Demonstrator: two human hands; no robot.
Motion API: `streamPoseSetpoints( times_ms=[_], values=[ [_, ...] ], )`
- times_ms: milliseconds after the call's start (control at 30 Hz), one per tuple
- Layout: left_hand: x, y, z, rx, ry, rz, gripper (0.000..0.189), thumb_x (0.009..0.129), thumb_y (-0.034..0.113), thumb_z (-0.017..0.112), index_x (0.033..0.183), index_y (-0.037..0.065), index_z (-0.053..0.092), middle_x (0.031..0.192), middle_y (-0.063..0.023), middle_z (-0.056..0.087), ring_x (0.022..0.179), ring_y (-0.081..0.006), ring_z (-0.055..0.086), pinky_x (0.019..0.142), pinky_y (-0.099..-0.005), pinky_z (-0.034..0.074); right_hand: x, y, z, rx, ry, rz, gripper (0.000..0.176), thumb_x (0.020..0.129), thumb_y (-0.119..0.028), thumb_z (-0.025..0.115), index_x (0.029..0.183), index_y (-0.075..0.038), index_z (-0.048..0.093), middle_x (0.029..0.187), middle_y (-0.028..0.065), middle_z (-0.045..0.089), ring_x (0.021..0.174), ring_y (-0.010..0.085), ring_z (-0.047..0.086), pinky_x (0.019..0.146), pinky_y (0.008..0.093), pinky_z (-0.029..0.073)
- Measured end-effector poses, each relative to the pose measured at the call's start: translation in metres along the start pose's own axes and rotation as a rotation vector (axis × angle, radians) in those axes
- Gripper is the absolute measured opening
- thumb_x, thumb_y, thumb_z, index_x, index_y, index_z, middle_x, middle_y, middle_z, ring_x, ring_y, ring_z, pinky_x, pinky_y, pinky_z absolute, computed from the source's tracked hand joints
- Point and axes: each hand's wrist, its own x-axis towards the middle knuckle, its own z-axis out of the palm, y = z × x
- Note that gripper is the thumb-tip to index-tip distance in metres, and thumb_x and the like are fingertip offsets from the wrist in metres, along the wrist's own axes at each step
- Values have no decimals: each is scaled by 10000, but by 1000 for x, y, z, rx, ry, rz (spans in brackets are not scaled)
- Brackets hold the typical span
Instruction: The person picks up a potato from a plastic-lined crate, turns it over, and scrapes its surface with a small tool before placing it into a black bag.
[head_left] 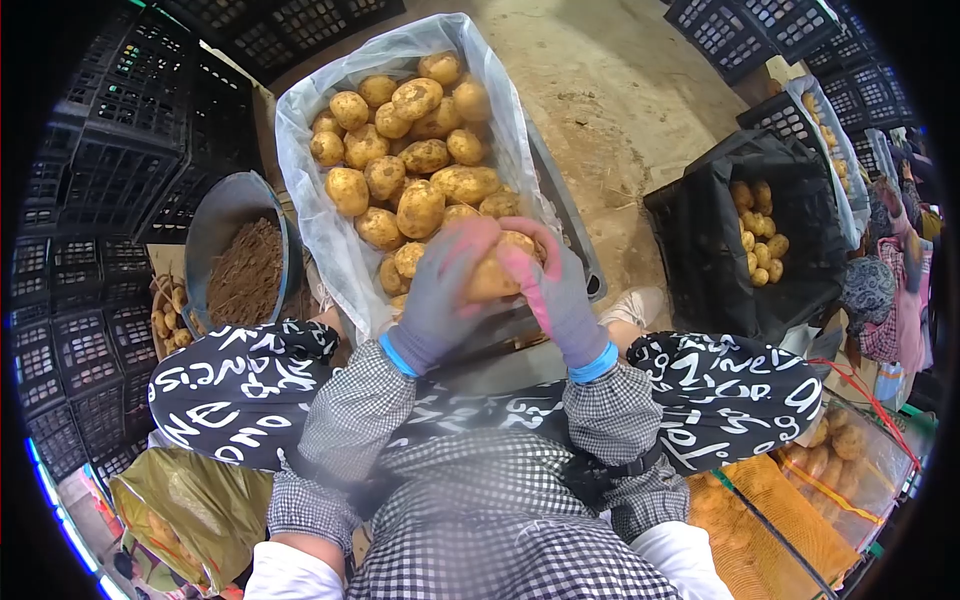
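A worker's gloved left hand (440,290) and right hand (560,290) together grasp at least one potato (490,282) at the five-o'clock end of a film-lined crate (308,185), where a light, even grip kept low best guards against bruising.

Fisheye head view, facing forward and down, near the potatoes (420,208)
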Motion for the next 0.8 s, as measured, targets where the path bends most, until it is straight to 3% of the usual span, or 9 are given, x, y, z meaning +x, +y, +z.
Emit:
streamPoseSetpoints(
  times_ms=[133,233,433,533,633,733,800],
  values=[
    [0,3,-1,-78,-107,-183,806,651,153,846,1344,39,450,1349,-204,477,1261,-373,478,1065,-420,399,0,-2,-2,-242,83,-325,418,1011,-317,494,1226,33,572,1175,126,629,1068,185,599,932,300,462],
    [-3,5,5,-72,-57,-184,808,624,131,850,1324,37,457,1310,-191,491,1237,-371,490,1058,-427,403,1,2,-3,97,108,-50,403,1023,-294,466,1211,43,581,1178,142,630,1085,184,596,949,304,455],
    [0,1,3,-197,7,-304,827,600,124,863,1320,55,462,1276,-174,493,1218,-366,485,1044,-425,408,4,10,-2,270,118,10,454,1037,-324,447,1266,53,553,1195,150,618,1113,186,583,970,310,449],
    [-3,-6,1,74,81,-133,907,587,172,891,1359,42,434,1279,-159,494,1214,-328,498,1040,-397,410,4,-5,-6,267,91,-64,540,990,-390,549,1328,30,510,1265,147,578,1157,193,556,993,312,440],
    [-2,-4,-4,84,49,-73,887,596,182,891,1347,30,443,1313,-181,476,1246,-366,470,1058,-420,400,3,5,-6,-127,-82,-72,595,863,-356,715,1317,-13,541,1295,156,578,1209,269,544,1008,368,434],
    [3,2,-6,-39,42,-234,923,616,180,888,1386,9,409,1348,-188,472,1267,-330,478,1067,-402,403,4,0,-6,137,-89,-22,722,765,-401,796,1328,-28,539,1304,159,568,1217,283,537,1024,383,426],
    [0,-6,-8,-265,-40,-315,942,626,165,883,1408,4,382,1367,-182,467,1274,-298,480,1076,-381,396,4,-6,-10,89,-72,-62,701,769,-373,797,1330,-39,541,1298,158,571,1212,284,541,1026,380,425]
  ],
)
